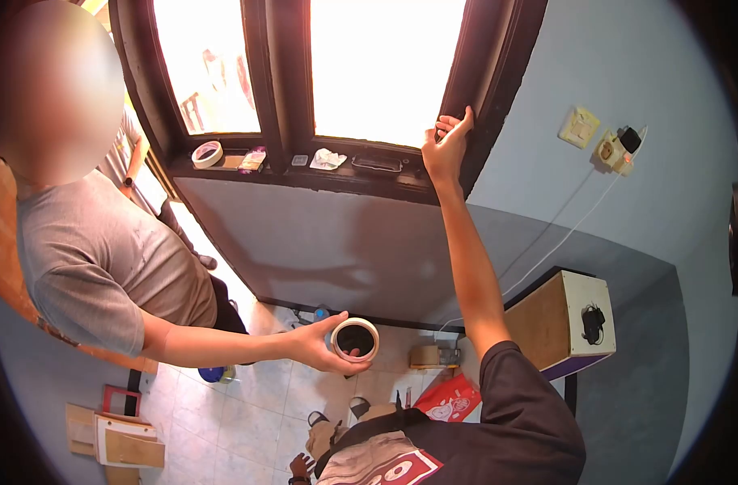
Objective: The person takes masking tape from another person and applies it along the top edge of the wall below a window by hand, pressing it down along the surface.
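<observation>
Fingers of the right hand are partly bent and set at the dark window frame, upper right of centre; whether anything is pinched cannot be told. The long axis of that upright is slanted from the top edge down and slightly leftward past the fingers, and it is reached by the right hand alone. The left hand is held well apart, low at the bottom edge, its fingers loosely spread with nothing seen in them. Near the centre, below and left of the right hand, a tape roll is held out by another person's hand, its hole turned toward the camera. On the window ledge, a second roll is placed at the left, followed rightward by a packet, crumpled paper and a dark elongated item. At the right, a box is seen with a black adapter against its pale face; its inside is not shown.
</observation>
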`<act>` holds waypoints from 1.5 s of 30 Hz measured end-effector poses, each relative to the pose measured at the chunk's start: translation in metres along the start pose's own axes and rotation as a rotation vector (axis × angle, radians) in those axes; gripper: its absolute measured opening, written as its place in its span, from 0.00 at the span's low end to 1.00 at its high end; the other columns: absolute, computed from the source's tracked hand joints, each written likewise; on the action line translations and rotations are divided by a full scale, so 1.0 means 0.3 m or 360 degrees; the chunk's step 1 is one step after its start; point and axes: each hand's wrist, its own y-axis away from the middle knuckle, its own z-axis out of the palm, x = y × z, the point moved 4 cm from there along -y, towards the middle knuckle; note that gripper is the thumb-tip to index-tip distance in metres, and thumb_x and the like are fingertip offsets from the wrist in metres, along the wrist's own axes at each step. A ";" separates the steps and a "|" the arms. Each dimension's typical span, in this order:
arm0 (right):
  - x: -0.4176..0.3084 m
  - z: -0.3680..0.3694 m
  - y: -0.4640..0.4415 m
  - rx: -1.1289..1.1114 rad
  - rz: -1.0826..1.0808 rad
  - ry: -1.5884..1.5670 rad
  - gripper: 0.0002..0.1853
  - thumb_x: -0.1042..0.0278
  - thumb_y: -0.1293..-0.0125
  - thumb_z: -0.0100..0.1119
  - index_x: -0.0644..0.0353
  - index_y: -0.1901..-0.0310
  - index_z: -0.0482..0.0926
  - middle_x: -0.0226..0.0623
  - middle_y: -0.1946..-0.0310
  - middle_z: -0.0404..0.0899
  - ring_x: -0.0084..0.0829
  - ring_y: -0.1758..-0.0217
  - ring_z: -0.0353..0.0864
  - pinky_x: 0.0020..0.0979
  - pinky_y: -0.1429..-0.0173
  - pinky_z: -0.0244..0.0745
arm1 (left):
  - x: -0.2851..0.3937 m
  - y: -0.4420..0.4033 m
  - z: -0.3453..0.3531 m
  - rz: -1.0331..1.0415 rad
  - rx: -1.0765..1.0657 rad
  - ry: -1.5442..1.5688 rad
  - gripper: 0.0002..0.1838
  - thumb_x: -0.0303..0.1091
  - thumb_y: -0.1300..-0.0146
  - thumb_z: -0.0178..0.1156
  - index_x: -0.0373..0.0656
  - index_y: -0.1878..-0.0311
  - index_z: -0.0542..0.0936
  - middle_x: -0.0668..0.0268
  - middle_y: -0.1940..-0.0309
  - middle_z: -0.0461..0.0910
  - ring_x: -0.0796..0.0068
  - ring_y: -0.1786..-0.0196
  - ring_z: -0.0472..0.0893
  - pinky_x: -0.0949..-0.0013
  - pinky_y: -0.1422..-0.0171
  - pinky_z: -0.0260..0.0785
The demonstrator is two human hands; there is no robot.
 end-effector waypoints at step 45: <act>-0.715 -0.685 0.875 -0.1844 0.0476 -0.0622 0.27 0.62 0.49 0.89 0.63 0.50 0.86 0.36 0.59 0.90 0.29 0.59 0.86 0.31 0.52 0.81 | 1.425 0.943 0.677 0.1480 -0.1015 -0.0014 0.22 0.44 0.24 0.69 0.34 0.41 0.78 0.55 0.46 0.78 0.57 0.35 0.80 0.54 0.31 0.74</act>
